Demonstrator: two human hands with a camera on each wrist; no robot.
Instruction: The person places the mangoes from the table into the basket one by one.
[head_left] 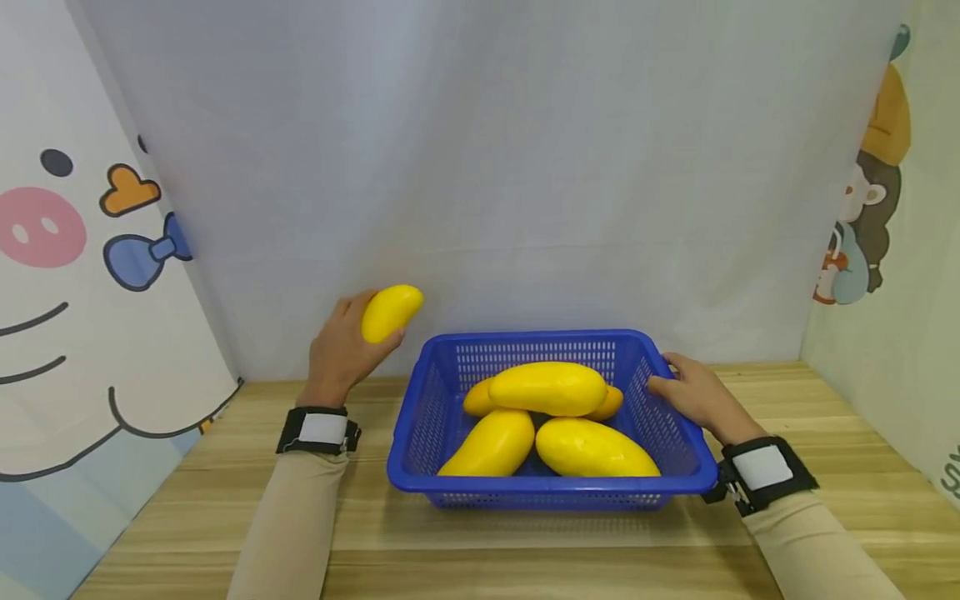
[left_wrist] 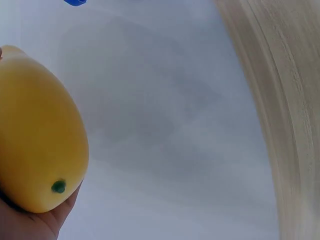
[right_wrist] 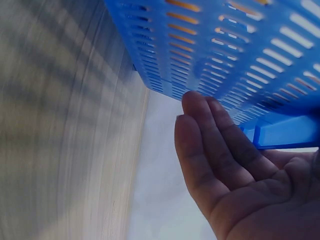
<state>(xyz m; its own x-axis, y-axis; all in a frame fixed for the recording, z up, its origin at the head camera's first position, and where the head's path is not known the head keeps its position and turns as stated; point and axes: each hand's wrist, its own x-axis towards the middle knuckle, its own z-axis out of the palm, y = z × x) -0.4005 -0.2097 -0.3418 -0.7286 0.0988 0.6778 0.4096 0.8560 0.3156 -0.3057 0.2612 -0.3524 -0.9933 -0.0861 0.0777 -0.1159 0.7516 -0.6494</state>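
My left hand [head_left: 339, 354] holds a yellow mango [head_left: 392, 313] up in the air, behind and left of the blue plastic basket [head_left: 547, 484]. In the left wrist view, the mango's green stem end [left_wrist: 59, 186] faces the camera, and part of the hand shows beneath it. At the basket's right side, my right hand [head_left: 701, 395] grips the rim, thumb over the inside. The right wrist view has its fingers [right_wrist: 192, 145] against the slotted outer wall. Several mangoes [head_left: 549, 388] lie piled in the basket; the lower ones are partly hidden.
The basket stands on a wood-grain table [head_left: 420, 554]. Behind it hangs a pale grey cloth [head_left: 487, 167]. A panel with a cartoon pig [head_left: 45, 225] is on the left; another with a cartoon figure [head_left: 873, 208] is on the right.
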